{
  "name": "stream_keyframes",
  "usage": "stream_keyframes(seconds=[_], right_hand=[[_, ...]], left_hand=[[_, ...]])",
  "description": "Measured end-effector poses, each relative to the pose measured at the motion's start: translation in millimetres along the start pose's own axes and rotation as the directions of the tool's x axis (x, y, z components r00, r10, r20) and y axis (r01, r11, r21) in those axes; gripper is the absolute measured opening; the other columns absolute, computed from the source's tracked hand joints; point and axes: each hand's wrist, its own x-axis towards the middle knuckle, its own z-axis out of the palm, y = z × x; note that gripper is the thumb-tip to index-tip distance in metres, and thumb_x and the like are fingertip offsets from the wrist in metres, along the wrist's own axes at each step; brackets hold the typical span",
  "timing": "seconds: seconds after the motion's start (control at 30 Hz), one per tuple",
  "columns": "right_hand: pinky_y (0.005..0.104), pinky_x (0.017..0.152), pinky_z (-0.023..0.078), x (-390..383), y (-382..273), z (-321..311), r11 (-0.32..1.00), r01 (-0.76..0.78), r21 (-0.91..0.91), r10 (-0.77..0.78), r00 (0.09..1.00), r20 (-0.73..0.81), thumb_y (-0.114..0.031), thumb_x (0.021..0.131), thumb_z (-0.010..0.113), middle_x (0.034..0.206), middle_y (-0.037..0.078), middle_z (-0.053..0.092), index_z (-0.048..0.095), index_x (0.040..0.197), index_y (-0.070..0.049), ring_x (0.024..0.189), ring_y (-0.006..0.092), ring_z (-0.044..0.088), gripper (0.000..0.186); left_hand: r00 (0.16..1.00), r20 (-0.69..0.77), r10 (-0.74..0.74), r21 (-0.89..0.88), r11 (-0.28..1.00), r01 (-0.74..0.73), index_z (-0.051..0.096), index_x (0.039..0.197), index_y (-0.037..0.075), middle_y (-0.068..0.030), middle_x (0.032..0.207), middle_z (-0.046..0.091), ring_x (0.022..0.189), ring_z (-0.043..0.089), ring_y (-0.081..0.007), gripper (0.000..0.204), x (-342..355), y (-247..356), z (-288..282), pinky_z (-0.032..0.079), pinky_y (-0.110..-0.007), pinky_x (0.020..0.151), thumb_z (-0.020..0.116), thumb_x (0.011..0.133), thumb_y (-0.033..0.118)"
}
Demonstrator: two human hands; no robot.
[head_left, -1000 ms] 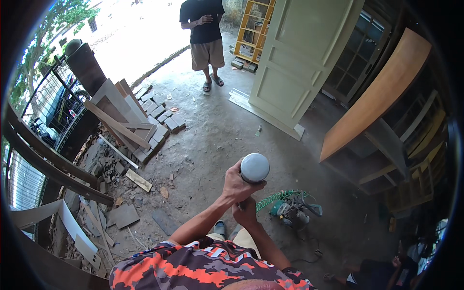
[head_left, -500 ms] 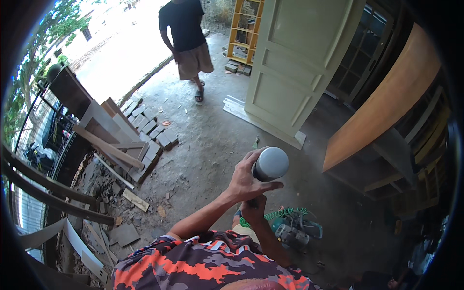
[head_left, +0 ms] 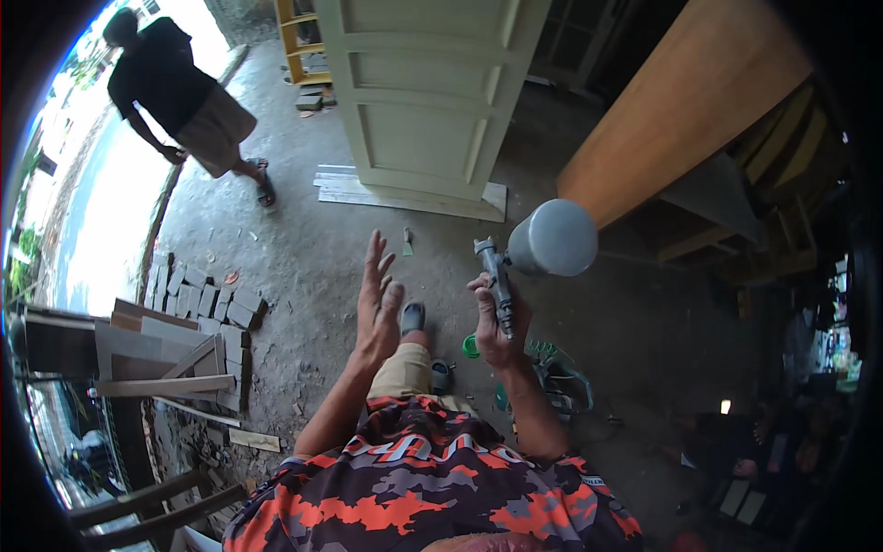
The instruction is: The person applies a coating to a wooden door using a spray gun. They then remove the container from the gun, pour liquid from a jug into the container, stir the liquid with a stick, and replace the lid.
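A paint spray gun (head_left: 497,281) is gripped in my right hand (head_left: 504,333), its fingers wrapped round the handle. The gun's round grey cup (head_left: 555,237) sticks out to the right. My left hand (head_left: 375,308) is raised with its fingers stretched out and nothing in it, apart from the gun. Beyond both hands stands a pale cream panelled door (head_left: 414,138), upright on white boards (head_left: 414,195) laid on the floor. A green coiled hose (head_left: 541,350) shows beside my right forearm, near a compressor (head_left: 563,386) partly hidden by that arm.
A long brown wooden panel (head_left: 681,110) leans at the right. Paving bricks (head_left: 207,299) and stacked boards (head_left: 166,354) lie on the left. A person in a black shirt (head_left: 161,78) is at the far left. Someone sits in the dark at lower right.
My left hand has come off the cup and moved left, opening. The right hand has raised the spray gun to the right. My view has turned right; the other person appears farther left.
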Motion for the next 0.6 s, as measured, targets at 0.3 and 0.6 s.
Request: stream_keyframes(seconds=[0.3,0.6], right_hand=[[0.0378,0.093,0.057,169.9,64.7,-80.7,0.979,-0.113,-0.172,0.045,0.933,-0.356,-0.018,0.110,0.065,0.102,0.009,0.077,0.070,0.120,0.001,0.098,0.0198,0.072,0.022],[0.0284,0.069,0.042,326.3,107.3,-162.7,0.948,-0.285,-0.144,0.167,0.828,-0.536,-0.028,0.114,0.058,0.107,0.005,0.072,0.063,0.132,-0.005,0.074,0.0073,0.050,0.030]], left_hand=[[0.878,0.116,-0.465,0.101,0.885,0.455,0.022,0.175,0.019,-0.0232,0.177,0.025,0.158,0.035,-0.0448,0.074,167.9,-94.2,-3.7,0.031,-0.057,0.126,0.046,0.111,0.050],[0.725,0.374,-0.579,0.410,0.804,0.430,0.039,0.167,0.008,-0.0282,0.166,0.043,0.154,0.045,-0.0386,0.076,359.1,-104.6,86.9,0.037,-0.047,0.124,0.054,0.110,0.055]])
